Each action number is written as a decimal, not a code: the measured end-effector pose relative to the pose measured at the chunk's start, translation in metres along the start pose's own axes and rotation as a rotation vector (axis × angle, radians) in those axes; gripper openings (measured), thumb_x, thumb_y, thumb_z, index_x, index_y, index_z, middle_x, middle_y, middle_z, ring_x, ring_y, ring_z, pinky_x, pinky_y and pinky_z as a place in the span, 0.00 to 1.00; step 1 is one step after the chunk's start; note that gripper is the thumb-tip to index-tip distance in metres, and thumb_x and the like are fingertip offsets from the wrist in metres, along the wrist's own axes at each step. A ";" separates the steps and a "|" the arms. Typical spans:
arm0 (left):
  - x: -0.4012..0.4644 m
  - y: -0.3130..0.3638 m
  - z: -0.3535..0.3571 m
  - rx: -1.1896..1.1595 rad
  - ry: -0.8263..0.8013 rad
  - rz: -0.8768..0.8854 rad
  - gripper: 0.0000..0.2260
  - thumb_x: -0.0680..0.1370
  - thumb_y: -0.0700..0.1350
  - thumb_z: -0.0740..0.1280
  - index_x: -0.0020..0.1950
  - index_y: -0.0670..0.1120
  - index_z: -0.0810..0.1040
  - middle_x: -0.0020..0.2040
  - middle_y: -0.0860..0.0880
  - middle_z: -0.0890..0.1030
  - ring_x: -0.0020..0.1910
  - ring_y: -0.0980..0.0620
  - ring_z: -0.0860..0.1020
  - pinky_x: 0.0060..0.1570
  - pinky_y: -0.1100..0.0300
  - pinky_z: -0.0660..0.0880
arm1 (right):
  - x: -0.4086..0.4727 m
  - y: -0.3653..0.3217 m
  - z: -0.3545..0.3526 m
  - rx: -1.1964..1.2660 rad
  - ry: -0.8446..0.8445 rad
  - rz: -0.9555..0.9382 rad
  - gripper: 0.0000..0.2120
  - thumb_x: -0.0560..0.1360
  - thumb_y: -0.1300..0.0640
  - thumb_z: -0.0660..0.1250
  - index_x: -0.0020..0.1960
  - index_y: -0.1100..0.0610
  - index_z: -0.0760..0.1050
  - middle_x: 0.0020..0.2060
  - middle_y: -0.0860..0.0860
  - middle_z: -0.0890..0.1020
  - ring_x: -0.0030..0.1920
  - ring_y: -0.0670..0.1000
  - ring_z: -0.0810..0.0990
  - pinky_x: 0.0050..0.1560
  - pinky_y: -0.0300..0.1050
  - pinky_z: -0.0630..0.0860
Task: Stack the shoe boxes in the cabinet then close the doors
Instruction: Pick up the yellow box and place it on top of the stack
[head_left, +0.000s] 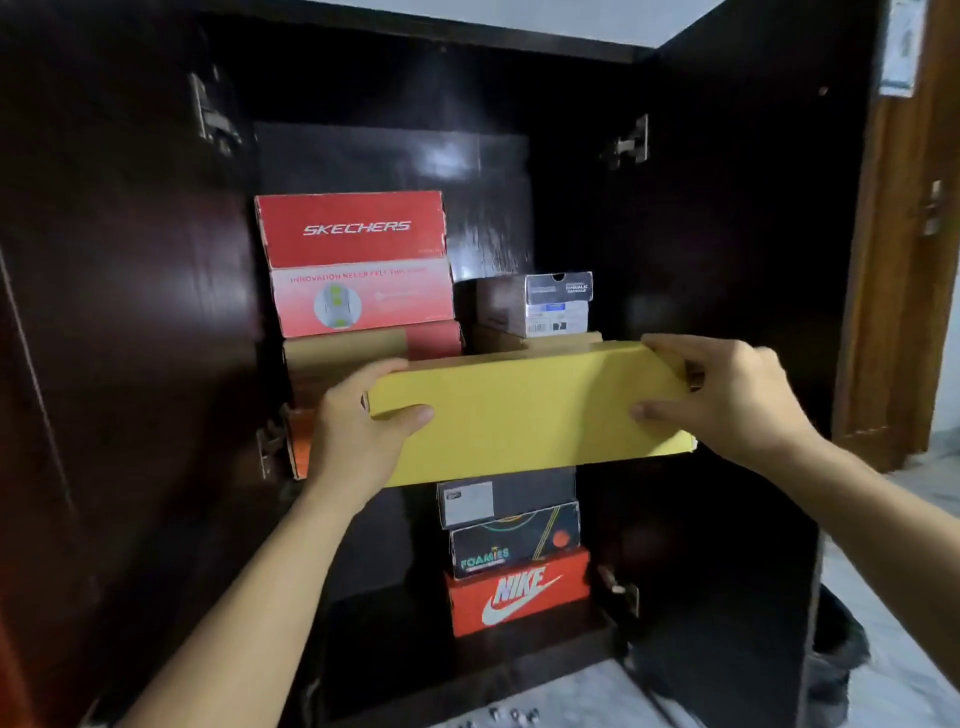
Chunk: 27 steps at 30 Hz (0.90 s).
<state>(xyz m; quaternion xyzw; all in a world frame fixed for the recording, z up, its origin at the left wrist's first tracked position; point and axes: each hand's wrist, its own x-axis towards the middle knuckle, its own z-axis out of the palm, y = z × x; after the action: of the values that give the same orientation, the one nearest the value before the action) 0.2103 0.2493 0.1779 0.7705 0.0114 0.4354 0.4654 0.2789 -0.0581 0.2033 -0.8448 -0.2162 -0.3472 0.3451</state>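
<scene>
Left hand (358, 431): grip closed on the left end of the yellow box (524, 415), thumb across the front face, fingers curled over the top edge.

Right hand (727, 400): grip closed on the right end of the same box, thumb on the front face, fingers hooked over the top rear edge.

Yellow box: plain, long, held level in mid-air between both hands, in front of the open cabinet (130, 312) at about mid-height; its front face tilts toward the camera.

Right-hand stack, directly below the yellow box, bottom to top: orange Nike box (519, 595); dark Foamies box (514, 540); black box with a white label (506, 499). The yellow box hides whatever lies above these.

Left-hand stack, partly behind the left hand, bottom to top: orange box (301, 441), mostly hidden; brown cardboard box (343, 353) with a red portion at its right; pale red box with a printed slogan (363, 299); red Skechers box (353, 228), uppermost.

Behind the yellow box's top edge: a tan box (519, 340) carrying a small grey-and-white box with a barcode label (550, 304).

Cabinet: dark glossy wood, both doors swung open; metal hinges (213, 114) visible on the inner side walls.

Far right: a brown wooden room door (904, 260); pale floor (893, 675) below it.
</scene>
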 end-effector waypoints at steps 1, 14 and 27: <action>0.010 0.004 -0.003 0.012 0.014 0.012 0.20 0.67 0.46 0.78 0.51 0.66 0.77 0.50 0.55 0.78 0.46 0.53 0.74 0.40 0.64 0.73 | 0.010 -0.007 0.002 -0.002 0.013 0.002 0.35 0.60 0.51 0.80 0.65 0.45 0.76 0.45 0.49 0.81 0.44 0.51 0.79 0.48 0.46 0.78; 0.126 0.073 -0.034 0.038 0.242 0.207 0.24 0.66 0.47 0.79 0.59 0.58 0.78 0.51 0.61 0.74 0.54 0.58 0.72 0.50 0.62 0.67 | 0.133 -0.074 -0.009 0.023 0.217 -0.187 0.36 0.59 0.47 0.81 0.66 0.46 0.75 0.46 0.50 0.80 0.45 0.50 0.75 0.49 0.47 0.77; 0.270 0.081 -0.058 0.134 0.326 0.282 0.21 0.68 0.42 0.77 0.60 0.51 0.78 0.56 0.55 0.73 0.54 0.57 0.70 0.50 0.65 0.66 | 0.275 -0.122 0.054 0.152 0.229 -0.165 0.36 0.59 0.46 0.80 0.65 0.44 0.74 0.55 0.52 0.82 0.56 0.54 0.78 0.59 0.46 0.73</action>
<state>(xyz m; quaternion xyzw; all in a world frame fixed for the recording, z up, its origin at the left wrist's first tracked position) 0.3068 0.3582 0.4259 0.7132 0.0074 0.6131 0.3398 0.4116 0.0972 0.4302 -0.7504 -0.2697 -0.4509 0.4009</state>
